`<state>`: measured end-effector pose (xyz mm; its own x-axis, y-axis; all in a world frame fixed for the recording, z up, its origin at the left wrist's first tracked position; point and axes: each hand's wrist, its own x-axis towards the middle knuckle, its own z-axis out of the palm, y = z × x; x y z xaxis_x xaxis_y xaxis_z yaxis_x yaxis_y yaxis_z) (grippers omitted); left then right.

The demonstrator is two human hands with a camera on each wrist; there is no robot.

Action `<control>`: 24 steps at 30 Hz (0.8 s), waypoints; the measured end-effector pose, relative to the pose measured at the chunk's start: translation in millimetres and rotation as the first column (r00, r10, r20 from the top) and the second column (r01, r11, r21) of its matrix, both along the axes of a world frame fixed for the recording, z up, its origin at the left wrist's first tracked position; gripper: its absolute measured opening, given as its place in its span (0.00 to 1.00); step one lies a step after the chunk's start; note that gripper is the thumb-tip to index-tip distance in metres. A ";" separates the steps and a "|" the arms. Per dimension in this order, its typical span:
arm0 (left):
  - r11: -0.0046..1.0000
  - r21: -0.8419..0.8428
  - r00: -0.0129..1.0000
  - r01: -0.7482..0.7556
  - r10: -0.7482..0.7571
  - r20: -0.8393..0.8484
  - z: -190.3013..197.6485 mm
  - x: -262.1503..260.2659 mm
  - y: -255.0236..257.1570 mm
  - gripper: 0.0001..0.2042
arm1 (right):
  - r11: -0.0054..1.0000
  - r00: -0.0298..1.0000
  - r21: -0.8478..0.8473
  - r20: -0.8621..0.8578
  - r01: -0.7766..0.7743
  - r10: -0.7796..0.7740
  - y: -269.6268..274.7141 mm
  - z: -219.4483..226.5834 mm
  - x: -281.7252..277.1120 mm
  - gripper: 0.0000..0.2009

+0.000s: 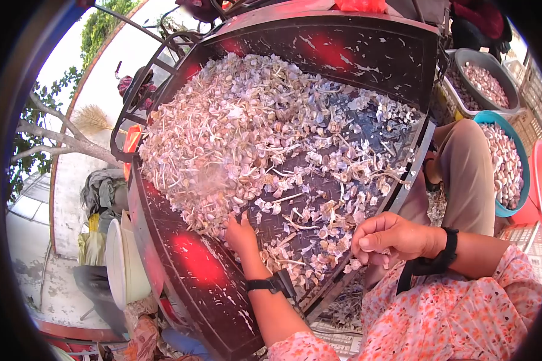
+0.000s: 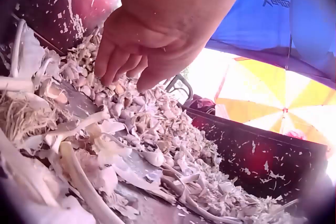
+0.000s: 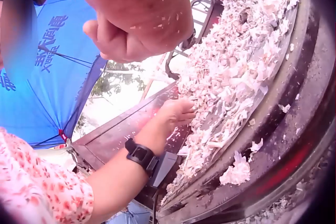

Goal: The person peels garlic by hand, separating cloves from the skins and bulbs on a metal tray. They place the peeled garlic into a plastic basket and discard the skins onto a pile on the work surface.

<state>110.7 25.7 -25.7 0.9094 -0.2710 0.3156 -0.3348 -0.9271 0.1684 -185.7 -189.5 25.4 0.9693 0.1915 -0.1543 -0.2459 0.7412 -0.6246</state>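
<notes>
I judge this to be the step of picking through the heap of garlic and husks [image 1: 223, 144], which lies in the dark-walled bed [image 1: 235, 310], and my left grip [image 1: 242, 234] is slack and parted at the heap's near edge, with nothing visibly caught in it. My right grip [image 1: 384, 239] hangs by the bed's near lip, fingers curled inward, hiding whether they hold anything; the next move seems to call for a light pinch that leaves loose husks behind

Garlic [image 1: 223, 144] lies in the cart [image 1: 253, 328]; around it stand a tub [image 1: 512, 90] at two o'clock, a basin [image 1: 526, 165] at three, a bucket [image 1: 135, 271] at eight.
</notes>
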 end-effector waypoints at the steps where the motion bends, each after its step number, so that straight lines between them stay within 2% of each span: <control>1: 0.998 0.061 0.983 0.020 -0.031 0.183 -16.4 14.0 -0.8 0.13 | 1.000 1.000 0.028 -0.018 0.015 -0.015 -1.9 -1.3 -1.9 0.10; 2: 0.997 0.060 0.982 0.039 -0.050 0.182 -21.0 23.3 -1.9 0.13 | 0.999 0.999 0.027 -0.018 0.034 -0.034 -3.4 -1.3 -3.2 0.10; 4: 0.970 0.212 0.992 0.123 -0.119 -0.033 -20.0 32.0 -5.5 0.11 | 0.996 0.992 0.040 -0.100 0.079 -0.075 -5.6 -1.0 -5.6 0.10; 5: 0.993 0.086 0.997 0.078 -0.080 0.017 -19.8 25.5 -11.0 0.08 | 0.990 0.991 0.090 -0.094 0.106 -0.097 -5.7 -7.3 -4.2 0.10; 6: 0.972 0.142 0.977 0.189 -0.201 0.075 -29.0 36.3 -3.7 0.07 | 0.989 0.986 0.079 -0.119 0.125 -0.115 -5.8 -8.2 -2.4 0.09; 7: 0.957 0.164 0.970 0.238 -0.244 0.014 -19.7 29.1 -9.8 0.06 | 0.985 0.976 0.060 -0.155 0.164 -0.153 -6.5 -8.3 -0.6 0.08; 8: 0.957 0.108 0.961 0.269 -0.259 -0.097 5.6 8.3 -22.8 0.03 | 0.978 0.976 0.116 -0.148 0.175 -0.157 -6.2 -16.9 2.2 0.07; 9: 0.905 -0.109 0.911 0.412 -0.404 0.089 -6.7 11.6 -19.5 0.03 | 0.970 0.972 0.105 -0.114 0.219 -0.207 -5.6 -19.2 3.0 0.08; 10: 0.897 -0.212 0.916 0.387 -0.400 -0.020 5.1 -6.8 -31.1 0.03 | 0.964 0.962 0.066 -0.119 0.256 -0.247 -5.1 -23.5 4.2 0.08; 11: 0.783 -0.562 0.891 0.264 -0.422 -0.170 24.7 -53.9 -58.6 0.08 | 0.948 0.946 0.062 -0.110 0.311 -0.303 -2.6 -29.5 7.0 0.10; 12: 0.715 -0.640 0.809 0.281 -0.535 -0.243 45.4 -96.3 -78.3 0.09 | 0.928 0.924 -0.021 -0.087 0.372 -0.372 -3.1 -26.9 7.1 0.12; 13: 0.686 -0.646 0.745 0.335 -0.613 -0.264 38.8 -114.8 -86.0 0.10 | 0.915 0.914 -0.042 -0.057 0.401 -0.403 -3.1 -32.7 8.9 0.16; 14: 0.660 -0.661 0.699 0.358 -0.658 -0.279 51.7 -150.4 -100.5 0.10 | 0.907 0.912 -0.112 -0.019 0.406 -0.411 -4.7 -41.1 10.2 0.14; 16: 0.629 -0.403 0.647 0.665 -0.755 -0.111 87.1 -224.7 -130.0 0.13 | 0.819 0.862 -0.285 0.064 0.498 -0.502 -13.6 -29.9 -4.5 0.15; 17: 0.600 -0.413 0.614 0.684 -0.781 -0.118 76.6 -235.8 -142.9 0.13 | 0.797 0.842 -0.294 0.054 0.527 -0.537 -17.7 -28.4 -15.4 0.15; 18: 0.533 -0.591 0.585 0.606 -0.802 -0.124 57.6 -245.6 -157.4 0.12 | 0.703 0.770 -0.343 0.108 0.623 -0.629 -23.9 -25.8 -27.0 0.15; 19: 0.452 -0.744 0.560 0.491 -0.819 -0.128 55.2 -258.9 -172.8 0.11 | 0.599 0.693 -0.388 0.169 0.701 -0.701 -30.8 -22.6 -38.7 0.15; 20: 0.414 -0.721 0.443 0.556 -0.881 -0.165 59.8 -267.7 -181.8 0.12 | 0.523 0.636 -0.434 0.165 0.733 -0.754 -37.8 -28.1 -53.4 0.14; 21: 0.357 -0.715 0.373 0.601 -0.917 -0.144 62.2 -276.1 -190.0 0.13 | 0.453 0.577 -0.468 0.159 0.758 -0.801 -44.4 -17.8 -73.5 0.13; 22: 0.279 -0.715 0.341 0.641 -0.938 -0.059 59.8 -281.8 -191.7 0.15 | 0.376 0.459 -0.443 0.093 0.814 -0.884 -50.7 -8.2 -94.4 0.12; 23: 0.222 -0.668 0.305 0.710 -0.952 0.006 60.3 -282.4 -191.5 0.16 | 0.261 0.329 -0.529 0.037 0.807 -0.943 -60.1 17.0 -120.7 0.11; 24: 0.193 -0.635 0.292 0.748 -0.955 0.053 63.5 -280.0 -188.5 0.17 | 0.127 0.226 -0.610 0.088 0.782 -0.970 -78.2 22.9 -151.2 0.10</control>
